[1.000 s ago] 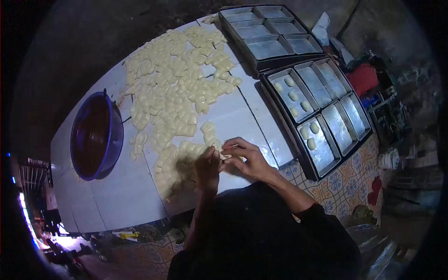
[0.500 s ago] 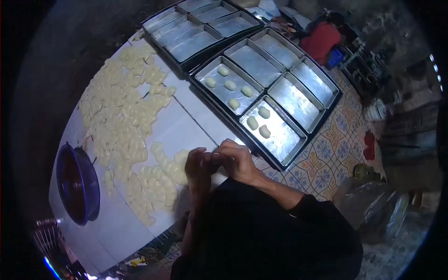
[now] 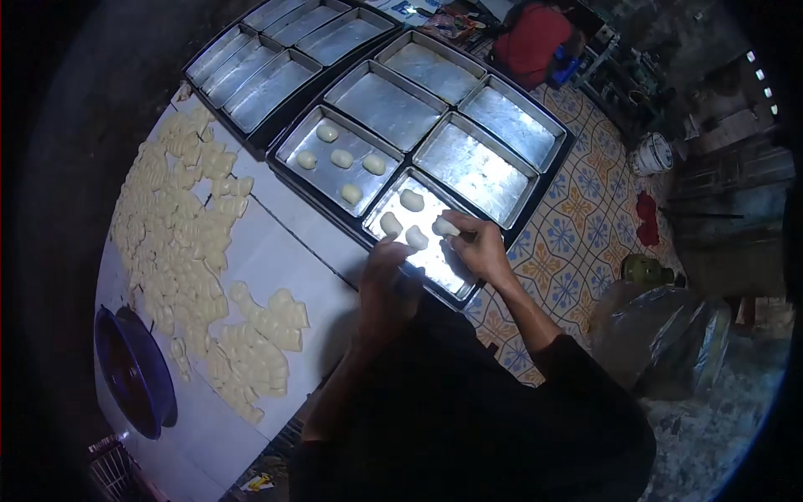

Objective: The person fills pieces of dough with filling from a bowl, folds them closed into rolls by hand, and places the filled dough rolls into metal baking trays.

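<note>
My right hand point(image 3: 478, 247) pinches a small pale dough ball point(image 3: 445, 226) over the nearest baking pan point(image 3: 435, 272). Three other dough balls lie in that pan, the closest one point(image 3: 416, 238) by the fingertips of my left hand point(image 3: 388, 272). My left hand hovers at the pan's near edge, its fingers loosely bent and partly in shadow, with no dough showing in them. In the adjoining pan point(image 3: 305, 188) sit several more dough balls.
Many flattened dough pieces point(image 3: 167, 226) cover the left of the white table point(image 3: 293, 243). A purple basin point(image 3: 134, 372) stands at its near left corner. More metal pans point(image 3: 276, 88) are grouped at the back. A person in red point(image 3: 535, 42) crouches beyond, on the patterned tile floor point(image 3: 577, 209).
Both hands, together over the table before, have moved apart and forward to the nearest pan. My right hand brings a fourth dough ball there. The whole view has shifted.
</note>
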A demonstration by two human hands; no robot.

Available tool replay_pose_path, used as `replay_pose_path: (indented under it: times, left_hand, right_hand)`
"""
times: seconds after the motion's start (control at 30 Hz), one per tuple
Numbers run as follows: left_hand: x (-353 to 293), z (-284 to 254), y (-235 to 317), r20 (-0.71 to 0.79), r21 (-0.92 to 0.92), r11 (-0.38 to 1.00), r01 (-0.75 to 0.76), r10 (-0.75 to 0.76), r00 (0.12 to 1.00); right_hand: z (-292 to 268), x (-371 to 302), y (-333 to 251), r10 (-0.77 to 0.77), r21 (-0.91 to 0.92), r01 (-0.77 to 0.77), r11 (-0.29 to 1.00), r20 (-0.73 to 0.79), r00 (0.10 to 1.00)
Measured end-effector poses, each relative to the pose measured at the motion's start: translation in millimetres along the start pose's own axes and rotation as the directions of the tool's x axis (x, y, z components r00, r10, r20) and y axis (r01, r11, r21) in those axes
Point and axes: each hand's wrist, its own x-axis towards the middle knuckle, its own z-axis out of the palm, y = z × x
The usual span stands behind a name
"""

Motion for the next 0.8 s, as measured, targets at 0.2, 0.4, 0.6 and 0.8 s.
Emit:
replay_pose_path:
  times: [0.2,0.4,0.6,0.8]
  left_hand:
    - [14,15,-6,0.406,0.485,0.853,-0.194,-0.024,0.913]
    - [14,29,-1,0.320,0.524,0.851,-0.031,-0.163,0.933]
    - [2,43,-4,0.343,0.593,0.790,-0.158,-0.070,0.937]
    - [13,60,-2,0.307,0.614,0.777,-0.135,-0.078,0.949]
  right_hand:
    - [-7,-5,-3,-0.261,-0.404,0.275,0.872,0.091,0.961]
    - [5,8,-17,-0.248,-0.378,0.280,0.882,0.132,0.960]
    - [-23,-10,-36,-0.189,-0.452,0.220,0.865,0.112,0.975]
    - [-20,-13,-9,-0.127,-0.605,0.222,0.765,0.197,0.972]
